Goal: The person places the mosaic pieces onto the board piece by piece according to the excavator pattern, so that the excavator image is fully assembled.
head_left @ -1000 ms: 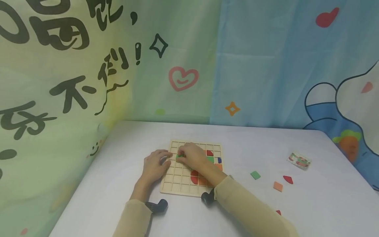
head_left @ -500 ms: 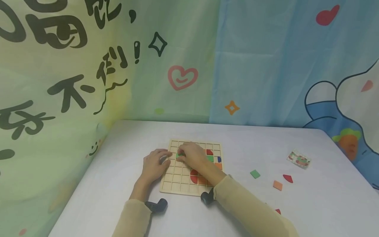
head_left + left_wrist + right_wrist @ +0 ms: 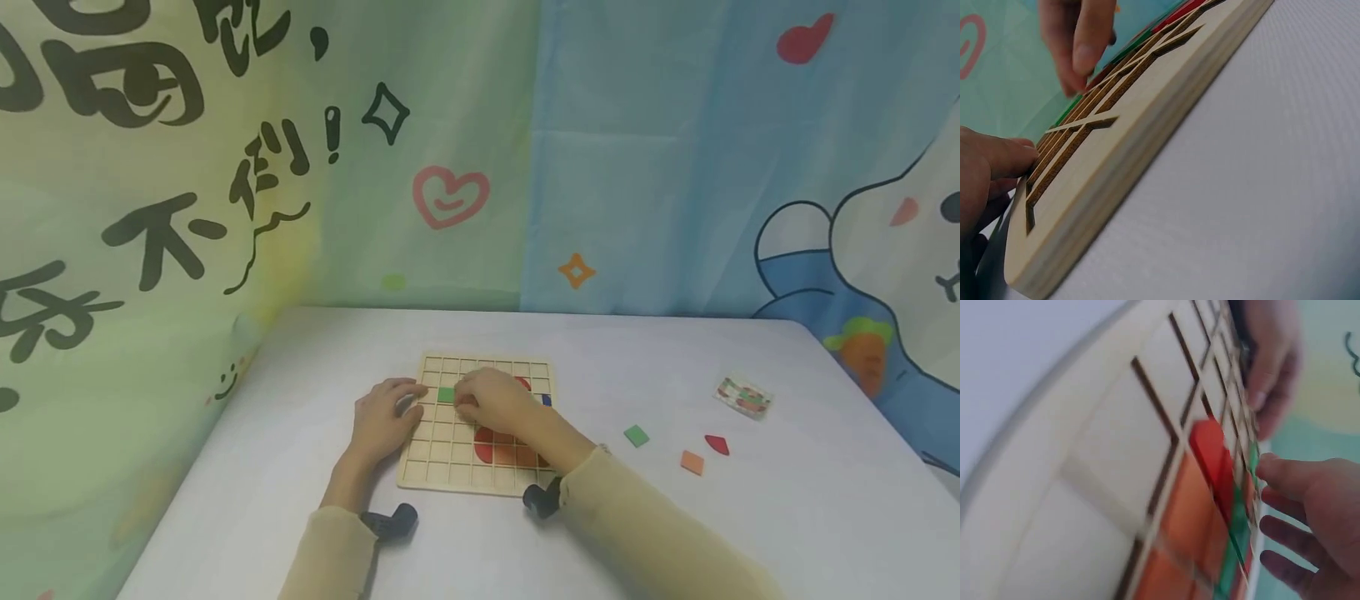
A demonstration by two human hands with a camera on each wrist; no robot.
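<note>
A wooden grid board (image 3: 424, 477) lies on the white table. At its left edge is my left hand (image 3: 378, 419), the fingertips touching the rim and the fingers loosely bent. One green square tile (image 3: 446, 395) sits in a cell of the upper left part. Just right of that tile hovers my right hand (image 3: 495, 398); in the right wrist view its fingers (image 3: 1285, 475) are spread apart with nothing between them. Red pieces (image 3: 483, 445), orange pieces (image 3: 506, 455) and a blue piece (image 3: 546, 401) fill other cells. My right hand and forearm hide part of the grid.
Right of the board lie a loose green tile (image 3: 637, 436), an orange tile (image 3: 692, 462) and a red piece (image 3: 717, 444). Farther back is a small patterned card or packet (image 3: 743, 397). A printed curtain (image 3: 622, 167) hangs behind the table.
My right hand has let go of the green square tile, which now shows uncovered in its cell, and has shifted slightly right. The left hand stays at the board's edge. The head view has turned a little right.
</note>
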